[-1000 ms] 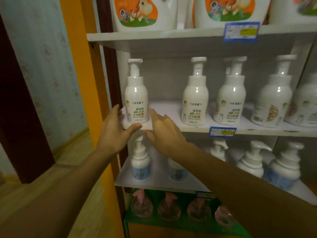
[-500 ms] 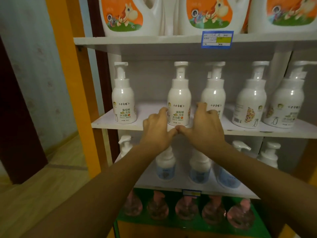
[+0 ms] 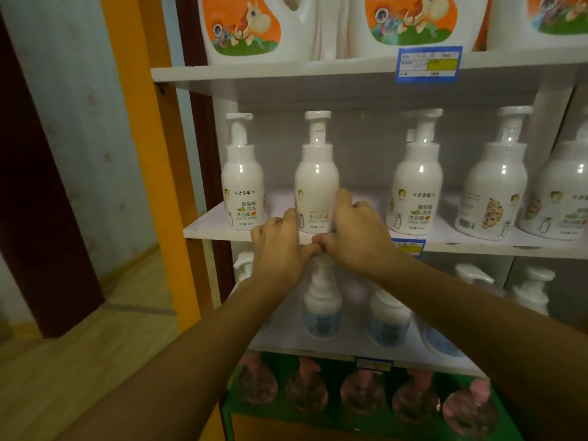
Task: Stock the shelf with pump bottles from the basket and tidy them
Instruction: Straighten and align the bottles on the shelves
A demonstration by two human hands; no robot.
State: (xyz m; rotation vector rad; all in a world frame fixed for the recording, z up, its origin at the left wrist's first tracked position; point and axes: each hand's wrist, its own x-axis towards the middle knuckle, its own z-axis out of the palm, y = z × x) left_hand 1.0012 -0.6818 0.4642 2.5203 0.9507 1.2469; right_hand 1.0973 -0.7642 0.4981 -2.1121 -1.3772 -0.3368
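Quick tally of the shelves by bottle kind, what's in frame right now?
White pump bottles, hands' shelf: 5, the second held by the left hand and right hand
Blue-label pump bottles, shelf below: at least 5, some hidden
Pink bottles, bottom: 5
Large jugs, top: 3
Total: at least 18

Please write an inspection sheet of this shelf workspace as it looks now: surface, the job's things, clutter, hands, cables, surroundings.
Surface: white middle shelf, its price tag partly hidden by the right wrist.
Job's things: five white pump bottles upright in a row; second pump bottle is being handled; basket not in view.
Clutter: nothing seen.
Hands: left hand and right hand cup that bottle's base, thumbs meeting in front.
Cables: nothing seen.
Surroundings: large jugs above, blue-label bottles below, orange post at left.
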